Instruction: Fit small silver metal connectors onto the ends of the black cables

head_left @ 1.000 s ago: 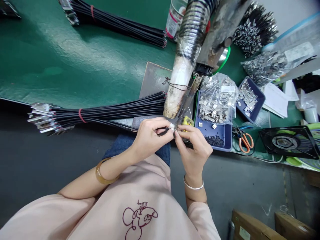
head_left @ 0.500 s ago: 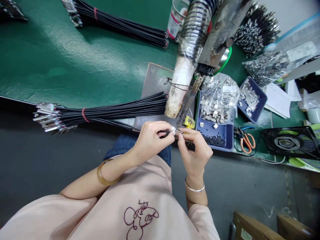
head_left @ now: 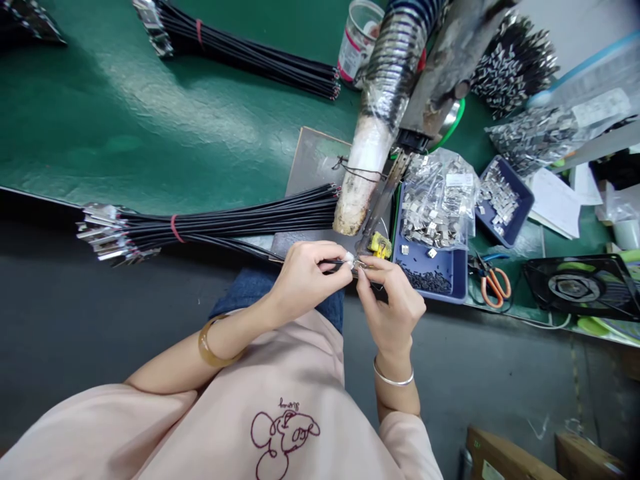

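Observation:
My left hand (head_left: 303, 280) pinches the end of a thin black cable (head_left: 260, 252) at the bench edge. My right hand (head_left: 390, 300) meets it fingertip to fingertip and pinches a small metal clip (head_left: 361, 265) onto that cable end. Both hands are closed. Just beyond them hangs the white tip of a foil-wrapped duct (head_left: 357, 187). A bundle of black cables (head_left: 225, 223) tied with a red band lies to the left, its metal ends pointing left.
A blue tray (head_left: 440, 267) holds a bag of metal clips (head_left: 437, 200) and dark bits. Orange-handled scissors (head_left: 493, 280) and a black fan (head_left: 580, 287) lie to the right. A second cable bundle (head_left: 250, 50) and a jar (head_left: 357, 43) sit farther back on the green mat (head_left: 150, 120).
The hands stay pinched together on the cable end with only small finger shifts. The view has drifted slightly, so everything sits a little more to the right.

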Demonstrator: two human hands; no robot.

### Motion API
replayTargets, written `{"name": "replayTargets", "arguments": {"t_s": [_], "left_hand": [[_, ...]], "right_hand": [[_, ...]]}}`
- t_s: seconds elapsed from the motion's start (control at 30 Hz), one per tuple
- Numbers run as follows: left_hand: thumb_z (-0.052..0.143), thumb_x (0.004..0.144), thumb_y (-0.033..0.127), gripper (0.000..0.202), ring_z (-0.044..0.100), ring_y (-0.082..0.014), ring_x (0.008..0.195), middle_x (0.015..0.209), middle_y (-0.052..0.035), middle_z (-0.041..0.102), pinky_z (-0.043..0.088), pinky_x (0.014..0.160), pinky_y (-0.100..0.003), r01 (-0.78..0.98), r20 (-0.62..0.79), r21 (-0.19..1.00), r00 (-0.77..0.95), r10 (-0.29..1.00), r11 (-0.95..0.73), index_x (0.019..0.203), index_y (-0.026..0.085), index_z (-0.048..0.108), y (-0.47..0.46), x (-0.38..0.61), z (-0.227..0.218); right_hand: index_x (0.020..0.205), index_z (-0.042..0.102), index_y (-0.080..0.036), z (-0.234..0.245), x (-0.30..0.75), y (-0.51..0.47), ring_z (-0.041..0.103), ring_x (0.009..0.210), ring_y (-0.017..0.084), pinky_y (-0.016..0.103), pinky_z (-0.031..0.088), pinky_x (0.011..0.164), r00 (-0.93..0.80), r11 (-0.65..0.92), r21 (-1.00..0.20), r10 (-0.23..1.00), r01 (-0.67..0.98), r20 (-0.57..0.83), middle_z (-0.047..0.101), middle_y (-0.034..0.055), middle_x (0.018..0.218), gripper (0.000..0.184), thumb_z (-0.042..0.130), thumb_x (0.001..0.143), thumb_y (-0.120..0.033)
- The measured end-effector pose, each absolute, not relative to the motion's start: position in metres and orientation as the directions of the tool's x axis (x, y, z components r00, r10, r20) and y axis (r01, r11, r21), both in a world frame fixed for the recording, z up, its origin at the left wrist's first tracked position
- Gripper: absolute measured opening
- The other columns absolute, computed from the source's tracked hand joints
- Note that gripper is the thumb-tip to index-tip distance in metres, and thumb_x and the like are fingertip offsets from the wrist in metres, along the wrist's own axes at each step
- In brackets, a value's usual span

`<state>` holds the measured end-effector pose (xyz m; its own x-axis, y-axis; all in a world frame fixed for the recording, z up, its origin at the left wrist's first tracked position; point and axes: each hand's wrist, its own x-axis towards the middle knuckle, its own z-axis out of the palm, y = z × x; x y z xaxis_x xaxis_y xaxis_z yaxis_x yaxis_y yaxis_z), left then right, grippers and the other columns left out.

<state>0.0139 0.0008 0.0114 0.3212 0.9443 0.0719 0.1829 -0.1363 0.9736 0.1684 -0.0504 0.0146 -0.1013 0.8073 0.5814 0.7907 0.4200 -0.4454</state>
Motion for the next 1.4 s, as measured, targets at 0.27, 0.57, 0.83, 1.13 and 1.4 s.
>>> {"name": "replayTargets", "arguments": {"t_s": [0.27, 0.57, 0.83, 1.13, 1.4], "left_hand": [[0.058, 0.077, 0.011, 0.013, 0.041, -0.0057, 0.056, 0.060, 0.0034, 0.055, 0.033, 0.052, -0.018, 0.202, 0.114, 0.964, 0.265, 0.958, -0.171, 0.066, 0.012, 0.065, 0.001, 0.017, 0.013], [0.058, 0.077, 0.010, 0.015, 0.041, -0.0062, 0.056, 0.060, 0.0035, 0.052, 0.031, 0.051, -0.019, 0.165, 0.148, 0.965, 0.291, 0.945, -0.202, 0.065, 0.012, 0.067, 0.006, 0.015, 0.013], [0.058, 0.077, 0.009, 0.014, 0.048, -0.0068, 0.061, 0.064, 0.0028, 0.058, 0.035, 0.052, -0.017, 0.156, 0.073, 0.979, 0.326, 0.942, -0.130, 0.068, 0.013, 0.068, 0.003, 0.014, 0.012], [0.059, 0.086, 0.009, 0.016, 0.042, -0.0089, 0.055, 0.058, 0.0030, 0.051, 0.035, 0.055, -0.023, 0.264, 0.513, 0.733, 0.390, 0.765, -0.627, 0.077, 0.012, 0.072, -0.005, 0.010, 0.002], [0.061, 0.091, 0.020, 0.026, 0.048, -0.0077, 0.051, 0.056, 0.0017, 0.059, 0.037, 0.052, -0.020, 0.137, 0.139, 0.961, 0.506, 0.851, -0.238, 0.066, 0.014, 0.064, 0.003, -0.010, 0.014]], "right_hand": [[0.090, 0.062, -0.022, 0.014, 0.165, -0.045, 0.073, 0.091, 0.013, 0.025, 0.058, 0.080, -0.050, 0.387, -0.465, 0.809, 0.796, 0.586, 0.077, 0.0033, 0.098, 0.015, 0.064, 0.089, -0.008], [0.089, 0.064, -0.022, 0.017, 0.166, -0.044, 0.074, 0.089, 0.014, 0.027, 0.060, 0.077, 0.000, 0.377, -0.557, 0.828, 0.740, 0.561, 0.077, 0.0024, 0.097, 0.013, 0.065, 0.089, -0.010], [0.092, 0.062, -0.022, 0.013, 0.167, -0.050, 0.073, 0.092, 0.013, 0.025, 0.058, 0.081, -0.057, 0.414, -0.496, 0.808, 0.763, 0.586, 0.076, 0.0031, 0.099, 0.016, 0.065, 0.088, -0.007], [0.090, 0.049, -0.024, 0.014, 0.167, -0.051, 0.053, 0.047, 0.007, 0.018, 0.045, 0.048, 0.176, 0.041, -0.853, 0.972, 0.520, 0.154, 0.056, -0.0092, 0.062, 0.012, 0.055, 0.098, -0.030], [0.096, 0.057, -0.024, 0.003, 0.170, -0.052, 0.067, 0.085, 0.014, 0.029, 0.057, 0.075, -0.058, 0.444, -0.536, 0.806, 0.718, 0.589, 0.069, 0.0022, 0.092, 0.012, 0.061, 0.092, -0.012]]}}
